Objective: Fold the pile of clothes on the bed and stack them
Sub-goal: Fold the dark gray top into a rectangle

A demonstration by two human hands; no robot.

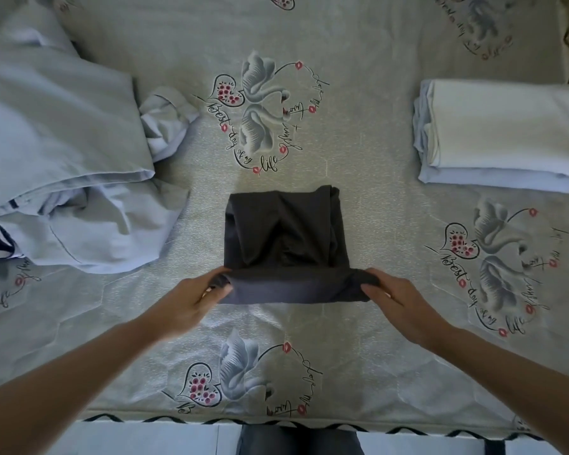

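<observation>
Right now your left hand [191,300] pinches the near left corner of the dark gray cloth [281,244]. Your thumb sits on top and your fingers curl under the edge. Your right hand [396,298] does the same at the near right corner, with its fingers wrapped round a small bunch of the cloth. Both hands are closed on it, and neither one is let go.

The dark gray cloth lies in the middle of the bed [358,178], already folded into a small square shape. Its near edge is lifted a little and rolled between your two hands. The far part lies flat, with soft wrinkles in it.

At about 9 o'clock from the dark cloth sits the pile of light blue clothes [63,152], all loose and crumpled. At about 2 o'clock, well apart, sits the neat stack of folded clothes [500,133], white on top and pale blue under it.

The bed sheet has swans, hearts and red lips printed on it. At 12 o'clock from the dark cloth one print [263,113] has curly writing. You can read "Best", "day" and "life" there. The other words are too curly to read.
</observation>
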